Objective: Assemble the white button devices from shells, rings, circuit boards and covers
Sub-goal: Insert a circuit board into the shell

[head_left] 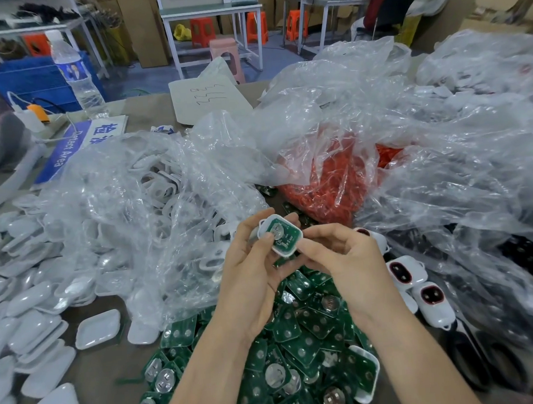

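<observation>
A white shell (282,250) with a green circuit board (285,236) seated in it is held up above the table, between both hands. My left hand (251,267) grips its left side, thumb on the board. My right hand (341,253) pinches its right edge. Below lies a heap of green circuit boards (304,350) with coin cells. White covers (30,319) are piled at the left. Red rings (327,185) fill a clear bag behind. Assembled shells with red rings (404,271) lie at the right.
Crumpled clear plastic bags (151,191) cover most of the table, one holding white shells. A water bottle (75,73) and a blue sign (75,145) sit at the back left. Benches, stools and a seated person (383,1) are beyond.
</observation>
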Available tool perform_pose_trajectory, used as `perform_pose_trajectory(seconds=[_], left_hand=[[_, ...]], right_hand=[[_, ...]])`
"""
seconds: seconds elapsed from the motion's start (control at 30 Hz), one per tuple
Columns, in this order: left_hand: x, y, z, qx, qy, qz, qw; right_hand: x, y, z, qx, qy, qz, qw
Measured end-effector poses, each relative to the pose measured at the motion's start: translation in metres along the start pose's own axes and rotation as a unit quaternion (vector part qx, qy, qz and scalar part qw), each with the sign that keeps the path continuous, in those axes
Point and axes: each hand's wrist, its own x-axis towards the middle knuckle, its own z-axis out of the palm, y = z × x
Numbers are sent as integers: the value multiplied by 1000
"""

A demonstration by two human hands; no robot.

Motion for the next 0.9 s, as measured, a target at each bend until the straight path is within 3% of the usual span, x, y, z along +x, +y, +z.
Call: perform_pose_trajectory(seconds=[0.3,0.47,0.6,0.9], left_hand=[[-2,-3,2,11,-22,1,1000],[-1,-7,-1,135,16,23,990],[-2,-7,-2,173,10,32,984],[-4,-7,1,178,-6,39,983]], right_hand=[[4,1,1,29,4,12,999],[8,-1,-2,47,23,9,999],[10,-4,-5,53,8,-6,999],[13,-7,-10,48,-28,6,998]])
